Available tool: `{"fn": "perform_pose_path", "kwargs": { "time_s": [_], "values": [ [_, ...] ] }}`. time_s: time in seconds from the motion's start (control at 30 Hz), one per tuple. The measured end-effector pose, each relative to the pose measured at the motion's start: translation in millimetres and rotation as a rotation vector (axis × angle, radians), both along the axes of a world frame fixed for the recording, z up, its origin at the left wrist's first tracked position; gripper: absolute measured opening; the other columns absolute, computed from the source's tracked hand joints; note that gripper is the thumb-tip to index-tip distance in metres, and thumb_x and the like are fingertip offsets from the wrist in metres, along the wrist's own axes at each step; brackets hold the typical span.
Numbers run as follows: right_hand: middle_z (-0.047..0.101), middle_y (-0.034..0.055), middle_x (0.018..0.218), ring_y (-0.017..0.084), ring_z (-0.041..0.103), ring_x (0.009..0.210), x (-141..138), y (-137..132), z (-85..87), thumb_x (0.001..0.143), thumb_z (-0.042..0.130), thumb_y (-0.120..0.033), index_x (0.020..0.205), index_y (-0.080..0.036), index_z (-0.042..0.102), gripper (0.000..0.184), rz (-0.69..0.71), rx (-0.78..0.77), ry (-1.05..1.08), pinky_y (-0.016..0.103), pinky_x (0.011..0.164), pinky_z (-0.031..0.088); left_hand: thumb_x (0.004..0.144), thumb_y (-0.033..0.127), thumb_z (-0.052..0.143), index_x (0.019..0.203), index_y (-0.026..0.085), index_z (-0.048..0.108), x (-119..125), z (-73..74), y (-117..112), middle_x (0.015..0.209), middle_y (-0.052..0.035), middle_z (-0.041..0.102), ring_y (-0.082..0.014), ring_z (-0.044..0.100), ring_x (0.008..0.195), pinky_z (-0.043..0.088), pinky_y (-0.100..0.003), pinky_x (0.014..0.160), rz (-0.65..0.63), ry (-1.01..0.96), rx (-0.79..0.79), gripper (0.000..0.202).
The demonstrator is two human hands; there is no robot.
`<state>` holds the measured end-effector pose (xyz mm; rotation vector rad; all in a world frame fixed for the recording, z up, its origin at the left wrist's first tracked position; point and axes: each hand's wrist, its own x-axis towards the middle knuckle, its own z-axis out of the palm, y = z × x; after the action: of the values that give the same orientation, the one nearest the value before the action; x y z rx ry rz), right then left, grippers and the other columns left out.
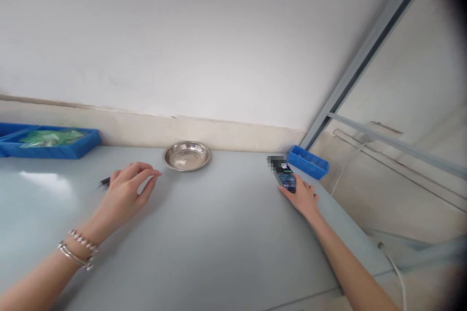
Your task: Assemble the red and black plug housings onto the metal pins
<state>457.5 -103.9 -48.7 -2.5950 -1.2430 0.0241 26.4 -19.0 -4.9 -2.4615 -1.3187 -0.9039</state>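
My right hand [301, 196] grips the lower end of a smartphone [285, 179], thumb and fingers on its two sides. The phone's screen is lit and faces up; its far end is blurred out by blocks. My left hand [129, 184] is over the table at the left, fingers loosely bent, with nothing visible between thumb and forefinger. A thin black object [105, 182] sticks out from behind that hand, mostly hidden by it, and I cannot make out its kind. Between the hands, further back, stands a shallow round metal dish [187, 167].
On the grey table [219, 248], a blue bin [308, 163] with small pieces stands beyond the phone. At the back left, a blue tray [82, 145] holds green plastic-wrapped stuff. A wall runs behind; a metal frame post [350, 82] and a white cable [398, 272] are at right.
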Motion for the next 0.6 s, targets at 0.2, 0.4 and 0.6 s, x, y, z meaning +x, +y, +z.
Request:
{"fn": "perform_pose_path", "kwargs": {
  "time_s": [0.2, 0.4, 0.6],
  "values": [
    [0.061, 0.0164, 0.104, 0.036, 0.047, 0.103, -1, 16, 1.1, 0.069, 0.053, -0.050, 0.125, -0.014, 0.043, 0.067, -0.057, 0.077, -0.089, 0.044, 0.082, 0.035, 0.086, 0.029, 0.040, 0.091, 0.021, 0.062, -1, 0.3, 1, 0.092, -0.0062, 0.059, -0.0199, 0.055, 0.084, 0.036, -0.033, 0.074, -0.017, 0.000, 0.014, 0.024],
    [0.061, 0.0127, 0.078, 0.034, 0.049, 0.094, -29, -36, 15.2, 0.059, 0.063, -0.046, 0.103, -0.014, 0.054, 0.055, -0.096, 0.370, -0.071, 0.043, 0.076, 0.038, 0.085, 0.034, 0.042, 0.090, 0.019, 0.062, 28, 8.2, -26, 0.095, -0.0062, 0.059, -0.0174, 0.056, 0.082, 0.042, -0.030, 0.073, -0.190, -0.172, -0.259, 0.026],
    [0.057, 0.0136, 0.104, 0.027, 0.053, 0.089, -148, -133, 25.9, 0.061, 0.063, -0.043, 0.097, -0.019, 0.051, 0.046, 0.116, 0.832, 0.065, 0.039, 0.073, 0.043, 0.087, 0.050, 0.040, 0.122, 0.022, 0.044, 75, 17.5, -88, 0.111, -0.0090, 0.058, -0.0106, 0.057, 0.069, 0.046, -0.025, 0.061, -0.686, -0.433, -1.301, 0.045]
  ]
}}
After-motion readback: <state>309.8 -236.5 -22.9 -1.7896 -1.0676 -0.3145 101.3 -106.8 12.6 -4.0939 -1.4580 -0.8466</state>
